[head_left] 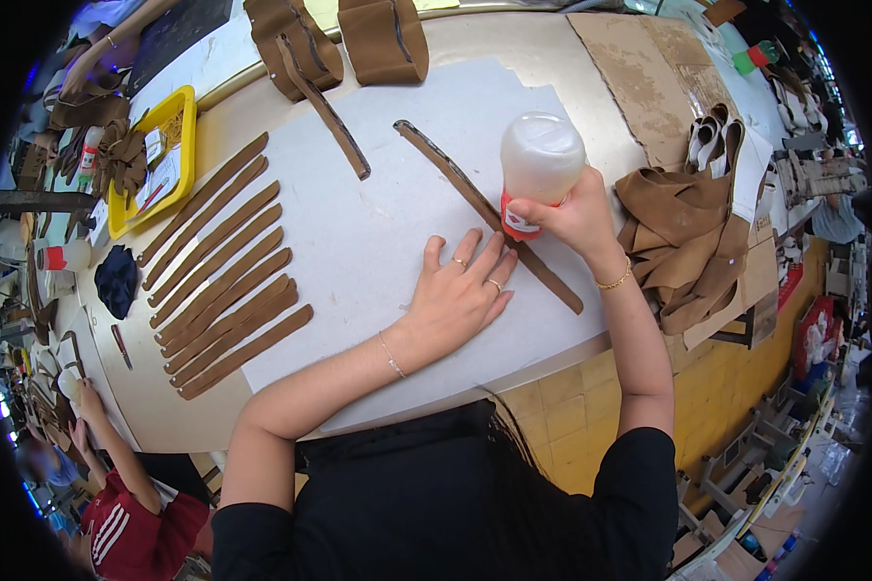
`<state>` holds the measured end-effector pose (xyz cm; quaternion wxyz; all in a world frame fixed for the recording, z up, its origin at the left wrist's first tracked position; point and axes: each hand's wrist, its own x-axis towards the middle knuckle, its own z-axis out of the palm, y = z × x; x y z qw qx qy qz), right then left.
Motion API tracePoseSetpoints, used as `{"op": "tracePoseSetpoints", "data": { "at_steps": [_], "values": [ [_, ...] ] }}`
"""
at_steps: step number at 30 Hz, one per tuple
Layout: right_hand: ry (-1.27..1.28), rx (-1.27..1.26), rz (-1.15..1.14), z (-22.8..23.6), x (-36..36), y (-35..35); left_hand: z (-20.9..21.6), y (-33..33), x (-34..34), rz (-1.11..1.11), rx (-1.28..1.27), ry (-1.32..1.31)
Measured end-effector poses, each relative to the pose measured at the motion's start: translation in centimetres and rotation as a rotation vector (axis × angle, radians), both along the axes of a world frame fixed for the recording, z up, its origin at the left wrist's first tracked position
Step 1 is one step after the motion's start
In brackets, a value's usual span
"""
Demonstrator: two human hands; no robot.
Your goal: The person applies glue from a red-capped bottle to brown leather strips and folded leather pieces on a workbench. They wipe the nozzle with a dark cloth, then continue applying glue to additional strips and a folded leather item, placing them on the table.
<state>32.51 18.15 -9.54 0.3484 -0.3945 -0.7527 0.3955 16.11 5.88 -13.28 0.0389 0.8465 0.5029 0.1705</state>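
Observation:
My right hand (579, 221) grips a translucent squeeze bottle (541, 145) with red near its lower end. The bottle is upended, its base upward, over a narrow brown strip (552, 281). A dark, shiny line runs along the strip's far part. My left hand (455, 300) lies on the white paper (358, 232) with its fingers spread, fingertips close beside the strip; whether they touch it I cannot tell. Another brown strip (325, 114) with a dark edge lies farther left, its far end against a brown piece.
Several brown strips (228, 290) lie in a row at left, near a yellow tray (186, 145) and dark blue cloth (116, 281). Brown pieces (383, 39) sit at the back; more brown pieces (683, 232) are heaped on cardboard (639, 77) at right. A co-worker (145, 513) works at lower left.

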Motion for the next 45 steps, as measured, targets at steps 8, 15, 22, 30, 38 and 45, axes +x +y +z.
{"op": "tracePoseSetpoints", "data": {
  "at_steps": [8, 15, 22, 30, 38, 45],
  "values": [
    [-0.078, 0.036, 0.023, 0.0, 1.2, -0.7, -0.2, -0.1, 0.1, 0.015, 0.025, 0.010],
    [-0.110, 0.031, 0.027, 0.3, 2.5, -1.8, -0.3, -0.2, 0.3, 0.032, 0.027, 0.011],
    [-0.120, 0.071, 0.004, 0.4, 3.6, -3.1, -0.1, -0.3, 0.3, 0.029, 0.022, 0.021],
    [-0.112, 0.030, -0.031, 0.4, 5.2, -4.5, 0.1, -0.3, 0.5, 0.026, 0.027, 0.019],
    [-0.106, -0.030, -0.101, 0.3, 6.8, -6.2, 0.2, -0.4, 0.7, 0.024, 0.034, 0.037],
    [0.020, -0.157, -0.207, -0.3, 9.3, -7.9, 0.6, -1.4, 1.6, -0.001, 0.027, -0.011]
  ]
}}
